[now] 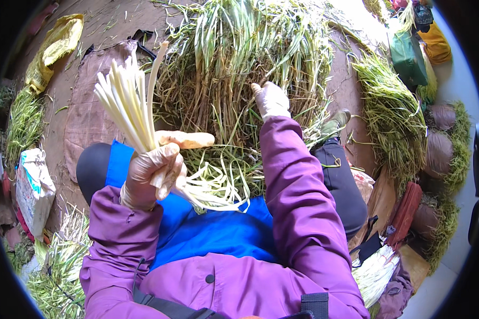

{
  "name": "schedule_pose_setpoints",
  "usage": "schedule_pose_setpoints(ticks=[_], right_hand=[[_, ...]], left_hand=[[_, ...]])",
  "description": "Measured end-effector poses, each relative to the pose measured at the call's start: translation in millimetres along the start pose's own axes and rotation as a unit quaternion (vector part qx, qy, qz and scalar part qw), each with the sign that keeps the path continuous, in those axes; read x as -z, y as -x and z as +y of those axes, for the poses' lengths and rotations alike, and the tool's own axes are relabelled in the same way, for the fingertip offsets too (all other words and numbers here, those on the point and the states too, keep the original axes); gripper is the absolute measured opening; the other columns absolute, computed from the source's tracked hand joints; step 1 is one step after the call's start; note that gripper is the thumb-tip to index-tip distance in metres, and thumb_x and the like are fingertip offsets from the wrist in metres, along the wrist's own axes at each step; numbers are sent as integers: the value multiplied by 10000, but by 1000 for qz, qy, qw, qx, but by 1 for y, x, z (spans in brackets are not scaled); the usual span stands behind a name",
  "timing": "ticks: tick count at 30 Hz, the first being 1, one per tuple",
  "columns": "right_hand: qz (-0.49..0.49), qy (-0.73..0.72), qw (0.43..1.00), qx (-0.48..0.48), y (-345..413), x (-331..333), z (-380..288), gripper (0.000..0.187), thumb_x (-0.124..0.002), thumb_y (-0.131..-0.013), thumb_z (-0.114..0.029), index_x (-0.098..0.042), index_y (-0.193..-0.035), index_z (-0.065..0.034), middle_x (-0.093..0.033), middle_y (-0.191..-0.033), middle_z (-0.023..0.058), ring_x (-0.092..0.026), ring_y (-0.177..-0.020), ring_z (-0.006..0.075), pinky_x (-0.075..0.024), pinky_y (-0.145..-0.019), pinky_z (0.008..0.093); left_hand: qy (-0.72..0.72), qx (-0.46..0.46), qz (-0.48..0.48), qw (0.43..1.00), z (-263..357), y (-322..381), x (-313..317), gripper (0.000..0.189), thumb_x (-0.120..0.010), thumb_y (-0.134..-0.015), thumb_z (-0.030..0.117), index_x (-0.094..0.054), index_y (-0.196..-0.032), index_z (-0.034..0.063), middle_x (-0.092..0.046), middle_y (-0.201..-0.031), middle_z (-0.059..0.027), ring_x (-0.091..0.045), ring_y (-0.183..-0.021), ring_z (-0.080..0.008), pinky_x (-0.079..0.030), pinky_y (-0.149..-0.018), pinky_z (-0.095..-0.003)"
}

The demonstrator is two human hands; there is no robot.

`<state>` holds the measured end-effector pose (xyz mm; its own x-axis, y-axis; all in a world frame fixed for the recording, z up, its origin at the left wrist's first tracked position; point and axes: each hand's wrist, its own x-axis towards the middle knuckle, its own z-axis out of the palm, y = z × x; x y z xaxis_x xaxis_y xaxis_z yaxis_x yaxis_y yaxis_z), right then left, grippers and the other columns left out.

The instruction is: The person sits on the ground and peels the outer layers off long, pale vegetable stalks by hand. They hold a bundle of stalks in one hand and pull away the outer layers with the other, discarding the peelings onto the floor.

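Observation:
My left hand (153,171), in a thin pale glove, is closed around a bunch of white leafy-vegetable stalks (127,107), with its index finger pointing out to the right. The stalks' cut-looking ends fan upward, and pale ribbon-like leaves (219,185) trail below the hand over my lap. My right hand (272,100), also gloved, reaches to a large heap of long green-leaved stalks (227,79) with brown, dirty lower parts. Its fingertips touch or nearly touch the stalks; whether they pinch one is hidden.
A blue apron (219,235) covers my lap. More green bundles (391,115) lie at the right, near a green bag (407,60). Cleaned white stalks (375,275) lie at lower right. A yellow woven sack (58,48) and a white bag (36,191) are at the left.

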<state>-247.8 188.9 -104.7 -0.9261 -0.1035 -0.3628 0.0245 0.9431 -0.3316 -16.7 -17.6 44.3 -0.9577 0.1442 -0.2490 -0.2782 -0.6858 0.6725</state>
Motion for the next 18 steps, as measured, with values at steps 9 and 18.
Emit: schedule_pose_setpoints(ticks=[9, 18], right_hand=[[-28, -369, 929, -32, -16, -24, 43, 250, -664, -859, -189, -648, -1034, -10, -683, -898, 102, -639, -800, 193, -506, -743, 315], [-129, -261, 946, 140, 114, 30, 20, 321, -670, -867, -267, -656, -1104, -49, -696, -936, 125, -639, -835, 204, -479, -777, 318]], left_hand=[[-120, -30, 104, 987, 0, -11, -4, 346, -509, -959, 194, -582, -1097, -114, -545, -500, -36, -431, -316, -55, -425, -414, -194], [-129, -49, 172, 975, -5, -15, -2, 218, -517, -946, 127, -590, -1072, -35, -696, -976, -138, -502, -424, -65, -433, -417, -185]])
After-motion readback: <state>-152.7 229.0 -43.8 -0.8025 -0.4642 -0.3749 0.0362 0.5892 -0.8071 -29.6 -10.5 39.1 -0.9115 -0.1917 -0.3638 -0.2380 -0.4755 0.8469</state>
